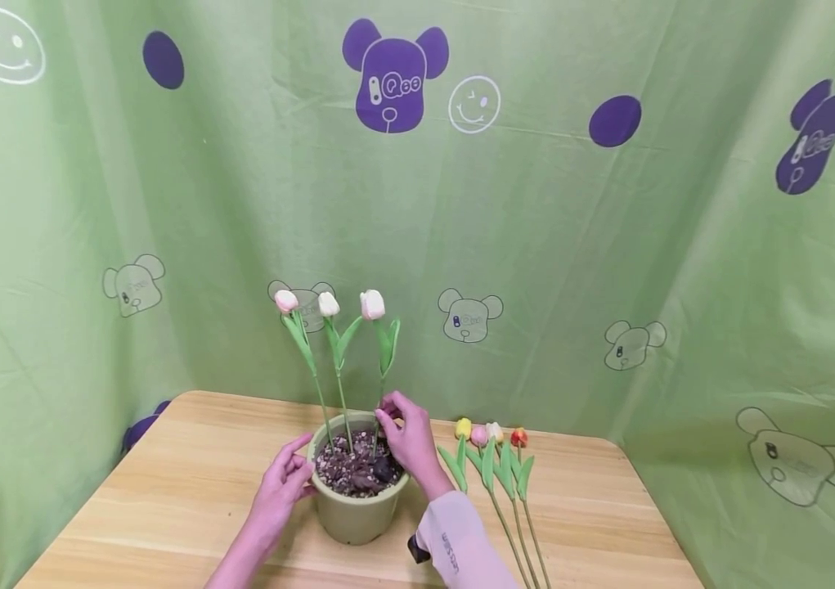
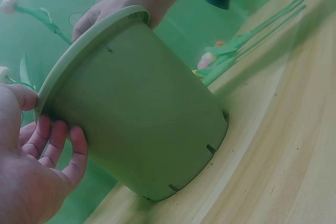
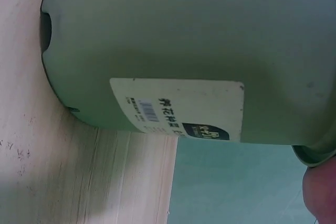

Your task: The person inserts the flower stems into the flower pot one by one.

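Note:
A green plastic pot (image 1: 355, 511) filled with small pebbles stands on the wooden table (image 1: 189, 491). Three pale pink-white tulips stand upright in it. My right hand (image 1: 406, 440) reaches over the far rim and pinches the stem of the rightmost tulip (image 1: 372, 305) low down, just above the pebbles. My left hand (image 1: 283, 484) rests against the pot's left side. In the left wrist view its thumb touches the rim and its fingers (image 2: 54, 141) lie straight along the pot (image 2: 142, 124) wall. The right wrist view shows only the pot wall with its white label (image 3: 178, 114).
Several more tulips (image 1: 492, 458), yellow, pink, white and red, lie side by side on the table right of the pot, stems toward me. Green printed cloth hangs behind and on both sides. The table edge runs close on the right.

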`<state>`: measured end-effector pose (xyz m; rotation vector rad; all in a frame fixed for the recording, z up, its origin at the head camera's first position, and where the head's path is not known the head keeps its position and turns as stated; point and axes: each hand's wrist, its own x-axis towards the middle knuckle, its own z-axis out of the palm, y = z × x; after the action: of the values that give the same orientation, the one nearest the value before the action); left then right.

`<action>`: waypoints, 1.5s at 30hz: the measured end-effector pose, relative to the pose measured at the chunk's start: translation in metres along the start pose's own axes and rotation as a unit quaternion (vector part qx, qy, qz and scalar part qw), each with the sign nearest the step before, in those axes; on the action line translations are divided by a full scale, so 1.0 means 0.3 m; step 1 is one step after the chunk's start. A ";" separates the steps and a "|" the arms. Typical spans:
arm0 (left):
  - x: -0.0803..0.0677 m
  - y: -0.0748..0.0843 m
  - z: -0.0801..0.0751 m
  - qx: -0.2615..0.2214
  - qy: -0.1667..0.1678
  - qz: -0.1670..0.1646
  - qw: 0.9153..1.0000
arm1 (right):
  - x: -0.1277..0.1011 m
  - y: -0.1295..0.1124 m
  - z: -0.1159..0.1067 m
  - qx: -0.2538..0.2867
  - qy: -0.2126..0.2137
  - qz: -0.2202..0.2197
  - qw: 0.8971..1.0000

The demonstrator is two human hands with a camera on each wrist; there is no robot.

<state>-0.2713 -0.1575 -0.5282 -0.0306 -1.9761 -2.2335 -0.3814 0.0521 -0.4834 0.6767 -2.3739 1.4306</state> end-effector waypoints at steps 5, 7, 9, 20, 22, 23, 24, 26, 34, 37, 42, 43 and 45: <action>0.001 0.001 0.001 0.003 0.001 0.000 1.000 | 0.003 0.001 -0.001 -0.008 -0.008 0.001 1.000; 0.001 0.002 0.001 0.003 0.001 0.000 1.000 | 0.004 0.000 -0.002 -0.009 -0.011 0.000 1.000; 0.000 0.004 0.001 0.001 0.000 -0.001 1.000 | 0.004 -0.002 -0.002 -0.009 -0.013 0.000 1.000; -0.002 0.008 0.002 0.003 0.002 -0.005 1.000 | 0.003 -0.003 -0.002 -0.015 -0.028 0.006 0.999; -0.001 0.008 0.002 0.003 0.002 -0.006 1.000 | 0.003 -0.003 -0.002 -0.014 -0.032 0.006 0.999; -0.002 0.008 0.002 0.003 0.002 -0.005 1.000 | 0.004 -0.003 -0.002 -0.013 -0.034 0.008 0.999; -0.002 0.008 0.002 0.003 0.002 -0.005 1.000 | 0.004 -0.003 -0.003 -0.013 -0.035 0.008 0.999; -0.003 0.009 0.002 0.003 0.001 -0.005 1.000 | 0.005 -0.003 -0.004 -0.015 -0.038 0.008 0.999; 0.001 0.009 0.003 0.005 0.002 -0.002 1.000 | 0.010 -0.004 -0.008 -0.041 -0.042 0.003 0.998; 0.002 0.007 0.003 0.006 0.001 -0.005 1.000 | 0.007 -0.009 -0.008 -0.053 -0.043 0.000 0.998; 0.000 0.004 0.002 0.006 0.001 -0.006 1.000 | 0.002 -0.013 -0.007 -0.070 -0.044 -0.002 0.997; -0.001 0.004 0.002 0.006 0.002 -0.005 1.000 | 0.003 -0.012 -0.007 -0.072 -0.044 -0.005 0.996; -0.002 0.004 0.002 0.006 0.002 -0.003 1.000 | 0.004 -0.012 -0.007 -0.079 -0.043 -0.006 0.996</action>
<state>-0.2705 -0.1570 -0.5270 -0.0186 -1.9911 -2.2229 -0.3805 0.0523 -0.4793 0.7231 -2.5104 1.2157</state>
